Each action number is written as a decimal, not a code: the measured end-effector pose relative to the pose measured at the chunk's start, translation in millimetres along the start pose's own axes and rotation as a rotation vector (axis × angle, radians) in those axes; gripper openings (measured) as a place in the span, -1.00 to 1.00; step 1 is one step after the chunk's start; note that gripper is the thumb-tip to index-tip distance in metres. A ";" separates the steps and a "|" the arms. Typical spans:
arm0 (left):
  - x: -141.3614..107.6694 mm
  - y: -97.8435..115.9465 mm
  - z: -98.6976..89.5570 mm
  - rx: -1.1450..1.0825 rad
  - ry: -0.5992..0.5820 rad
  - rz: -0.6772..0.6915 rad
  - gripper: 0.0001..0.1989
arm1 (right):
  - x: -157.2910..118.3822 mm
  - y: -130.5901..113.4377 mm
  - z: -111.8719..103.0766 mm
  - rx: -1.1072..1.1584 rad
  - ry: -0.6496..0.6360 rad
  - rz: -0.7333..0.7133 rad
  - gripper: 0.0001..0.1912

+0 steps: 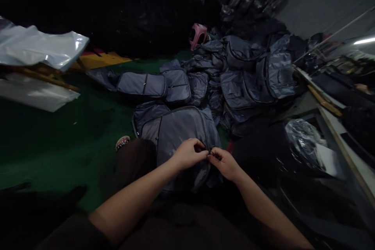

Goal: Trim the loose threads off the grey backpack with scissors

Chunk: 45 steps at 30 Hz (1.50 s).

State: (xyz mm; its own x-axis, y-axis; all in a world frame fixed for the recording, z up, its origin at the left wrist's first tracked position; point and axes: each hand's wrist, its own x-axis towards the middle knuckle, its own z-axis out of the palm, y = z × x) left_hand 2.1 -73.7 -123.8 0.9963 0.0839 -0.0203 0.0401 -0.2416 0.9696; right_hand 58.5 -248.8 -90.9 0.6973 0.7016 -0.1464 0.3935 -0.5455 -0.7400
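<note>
Backpack (178,136) in front, backpack pile (234,82) behind, plastic sheeting (35,45) left

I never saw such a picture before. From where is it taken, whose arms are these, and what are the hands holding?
This picture comes from one camera worn on a person's head, looking forward and down, so the arms are that person's own. The left hand and right hand pinch together at the top of a grey backpack; the small part they hold is hard to see, perhaps a zip. Beyond it lies a heap of similar backpacks on a green floor. A pink stool stands behind the heap, and shiny plastic sheets are at the left.
</note>
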 end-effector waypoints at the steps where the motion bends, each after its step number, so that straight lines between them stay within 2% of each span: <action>1: 1.1 0.2 0.0 -0.012 0.002 -0.005 -0.79 | 0.5 -1.4 -0.2 -0.006 -0.006 -0.002 -0.65; 5: 5.2 -1.7 -3.7 -0.099 -0.022 -0.031 -0.88 | 2.1 -7.4 -0.6 -0.043 -0.014 -0.004 -0.67; 10: 2.8 -8.4 -15.1 -0.255 -0.048 -0.074 -0.93 | 3.3 -21.3 -4.7 -0.197 0.049 0.029 -0.71; 15: -0.4 -11.7 -21.9 -0.366 -0.063 -0.106 -0.93 | 3.8 -46.6 -14.9 -0.519 0.081 0.011 -0.67; 21: -0.5 -9.2 -21.7 -0.433 -0.052 -0.111 -0.93 | 10.1 -82.1 -11.0 -1.072 0.091 -0.106 -0.83; 24: -0.8 -9.4 -19.6 -0.450 -0.024 -0.111 -0.94 | 14.5 -93.4 -5.1 -1.238 0.071 -0.122 -0.89; 27: 1.6 -14.6 -18.4 -0.475 0.044 -0.126 -0.95 | 17.0 -95.3 -2.0 -1.278 0.066 -0.130 -0.91; 31: 8.7 -26.0 -20.8 -0.517 0.283 -0.163 -0.77 | 16.1 -88.9 -2.0 -1.224 0.124 -0.122 -0.84; 33: 10.6 -28.0 -22.2 -0.509 0.347 -0.143 -0.71 | 14.7 -86.0 -2.2 -1.193 0.160 -0.119 -0.81; 35: 10.4 -25.5 -22.8 -0.463 0.321 -0.092 -0.70 | 13.6 -84.9 -2.0 -1.184 0.180 -0.115 -0.81; 39: 8.8 -13.1 -21.6 -0.285 0.235 0.009 -0.85 | 13.3 -87.4 -1.2 -1.221 0.204 -0.094 -0.82; 45: 15.0 -5.1 -19.2 -0.109 0.237 0.048 -0.95 | 16.4 -94.0 -1.0 -1.262 0.207 -0.093 -0.82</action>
State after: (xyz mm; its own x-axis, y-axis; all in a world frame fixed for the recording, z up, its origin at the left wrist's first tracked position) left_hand 15.3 -52.7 -124.4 0.9506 0.3021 0.0720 -0.0284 -0.1465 0.9888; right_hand 33.6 -186.5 -23.1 0.6717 0.7383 0.0608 0.6588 -0.6329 0.4066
